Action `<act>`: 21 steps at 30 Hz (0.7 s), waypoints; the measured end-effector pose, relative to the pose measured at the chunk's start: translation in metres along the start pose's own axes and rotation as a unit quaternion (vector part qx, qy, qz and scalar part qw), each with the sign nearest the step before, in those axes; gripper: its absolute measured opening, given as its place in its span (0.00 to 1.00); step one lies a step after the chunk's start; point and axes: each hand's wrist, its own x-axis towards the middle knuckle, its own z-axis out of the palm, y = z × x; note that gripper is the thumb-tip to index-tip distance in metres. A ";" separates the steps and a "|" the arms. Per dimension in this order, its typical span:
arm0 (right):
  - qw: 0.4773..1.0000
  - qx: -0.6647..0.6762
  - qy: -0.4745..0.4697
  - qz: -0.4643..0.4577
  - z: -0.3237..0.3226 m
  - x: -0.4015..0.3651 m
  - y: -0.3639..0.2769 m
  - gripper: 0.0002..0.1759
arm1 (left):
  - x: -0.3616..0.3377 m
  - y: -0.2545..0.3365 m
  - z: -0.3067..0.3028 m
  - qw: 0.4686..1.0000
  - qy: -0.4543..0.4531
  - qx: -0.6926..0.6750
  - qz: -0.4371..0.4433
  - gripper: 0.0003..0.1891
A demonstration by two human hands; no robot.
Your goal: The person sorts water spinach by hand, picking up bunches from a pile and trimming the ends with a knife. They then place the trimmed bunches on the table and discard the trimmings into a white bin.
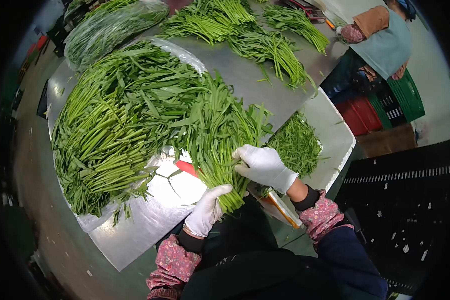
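A bunch of water spinach (220, 145) with long green stems and narrow leaves is held over the table's near edge. My left hand (205, 212), in a white glove, wraps round the cut stem ends at the bottom. On the right side of the bunch, my gloved right hand (265, 167) has its fingers curled in against the stems. A red handle-like thing (187, 168) lies on the table just left of the bunch, partly hidden by it. To the left spreads a large heap of water spinach (110, 135) on clear plastic.
Further bunches (275, 52) lie at the back of the metal table (130, 240), near a plastic-wrapped bundle (112, 32). A white bin (335, 125) at the right holds loose greens. Beyond it are a person (380, 42) and stacked green and red crates (407, 95).
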 end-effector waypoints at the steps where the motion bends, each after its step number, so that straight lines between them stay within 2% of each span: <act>1: 1.000 -0.004 -0.003 -0.008 0.001 0.003 0.001 0.17 | -0.001 0.000 -0.002 1.000 -0.003 0.003 -0.004 0.29; 4: 0.999 -0.022 0.009 -0.024 0.006 0.004 0.003 0.11 | 0.005 -0.004 -0.014 1.000 0.008 0.011 -0.024 0.28; 6: 0.998 -0.053 0.032 -0.027 0.011 0.003 0.001 0.08 | 0.009 -0.009 -0.023 0.998 0.046 0.014 -0.042 0.26; 8: 0.992 -0.102 0.065 -0.024 0.019 0.001 -0.008 0.06 | 0.007 -0.006 -0.009 0.996 0.071 0.052 -0.026 0.24; 11: 0.980 -0.016 0.194 0.024 0.039 -0.001 -0.008 0.03 | 0.009 -0.007 0.000 0.991 0.114 0.073 -0.011 0.22; 15: 0.927 0.123 0.348 0.060 0.062 0.005 -0.003 0.02 | 0.014 -0.010 -0.005 0.988 0.131 0.077 -0.006 0.22; 16: 0.883 0.289 0.347 0.130 0.065 0.005 0.003 0.02 | 0.013 -0.009 -0.006 0.991 0.109 0.080 -0.009 0.23; 17: 0.808 0.445 0.333 0.194 0.063 0.005 0.013 0.01 | 0.011 -0.007 -0.006 0.993 0.088 0.082 -0.012 0.25; 18: 0.705 0.586 0.309 0.252 0.059 0.003 0.024 0.01 | 0.009 -0.005 -0.005 0.994 0.073 0.079 -0.016 0.25; 20: 0.615 0.628 0.381 0.288 0.028 -0.005 0.047 0.04 | 0.003 0.001 0.001 0.996 0.051 0.067 -0.026 0.27; 21: 0.627 0.589 0.412 0.301 0.016 -0.018 0.074 0.11 | 0.000 0.006 0.007 0.997 0.045 0.056 -0.029 0.27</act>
